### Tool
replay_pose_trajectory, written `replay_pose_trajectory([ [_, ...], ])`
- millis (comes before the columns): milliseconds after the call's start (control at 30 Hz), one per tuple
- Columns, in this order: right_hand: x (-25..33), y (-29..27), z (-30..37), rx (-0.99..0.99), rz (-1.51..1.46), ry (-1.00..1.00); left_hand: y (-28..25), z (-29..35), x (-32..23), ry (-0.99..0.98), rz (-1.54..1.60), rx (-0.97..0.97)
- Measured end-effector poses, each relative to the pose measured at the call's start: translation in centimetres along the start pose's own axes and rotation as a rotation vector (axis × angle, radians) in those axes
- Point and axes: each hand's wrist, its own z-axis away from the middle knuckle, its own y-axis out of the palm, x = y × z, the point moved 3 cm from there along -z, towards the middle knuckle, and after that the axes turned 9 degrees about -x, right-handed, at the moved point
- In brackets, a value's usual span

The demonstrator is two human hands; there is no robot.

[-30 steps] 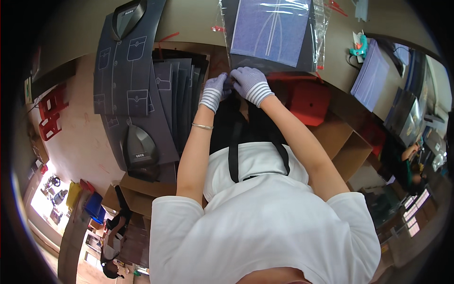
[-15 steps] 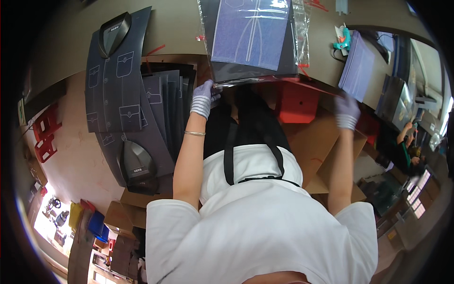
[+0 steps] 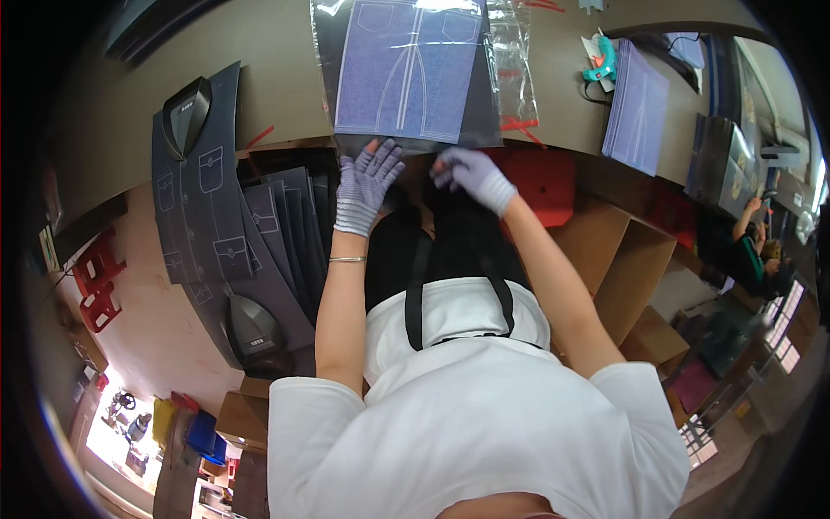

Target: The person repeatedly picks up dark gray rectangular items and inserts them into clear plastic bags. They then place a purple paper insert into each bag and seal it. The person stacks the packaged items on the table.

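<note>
A clear plastic bag lies at the table's front edge, with a dark sheet and a blue denim-print trouser-shaped sheet inside. My left hand, in a striped purple-and-white glove, is spread at the bag's lower left edge and is open. Close to the lower right edge is my right hand in a matching glove. Its fingers are loosely bent, with nothing visible in them. Whether either hand touches the bag is unclear.
Dark shirt-shaped card sheets with collars hang over the edge at left. At right lie a stack of blue trouser sheets and a teal glue gun. Red strips dot the table. Below are a red bin and cardboard boxes.
My right hand came in from the far right toward the bag's edge. The left hand let go of the bag's corner and spread its fingers. The bag sits further left in view.
</note>
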Motion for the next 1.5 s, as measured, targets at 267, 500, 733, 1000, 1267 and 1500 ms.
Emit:
replay_pose_trajectory([
  [267, 6.3, -15.0, -8.0, -0.369, 0.240, 0.170, -0.9, -1.1, -5.7, 0.325, -0.146, -0.124],
  [500, 14.8, -11.0, -15.3, -0.756, 0.872, -0.202, 0.6, -2.3, -6.0, 0.235, -0.287, -0.195],
  [733, 20.3, -9.3, 9.2, -0.303, 0.719, -0.869, 1.0, 1.6, -9.5, 0.874, -1.041, -0.308],
  [1000, 2.7, -19.1, 23.0, -0.382, 1.373, -0.216, 8.0, 7.3, -20.3, 0.991, -2.529, -1.117],
  [1267, -16.8, -18.7, 12.2, -0.616, 1.468, 0.339, 6.8, 3.4, -22.0, 0.478, -2.769, -1.061],
  [1500, -11.7, -8.0, 5.3, -0.224, 1.208, 0.219, 11.7, 8.0, -27.2, 0.870, -2.690, -0.920],
])
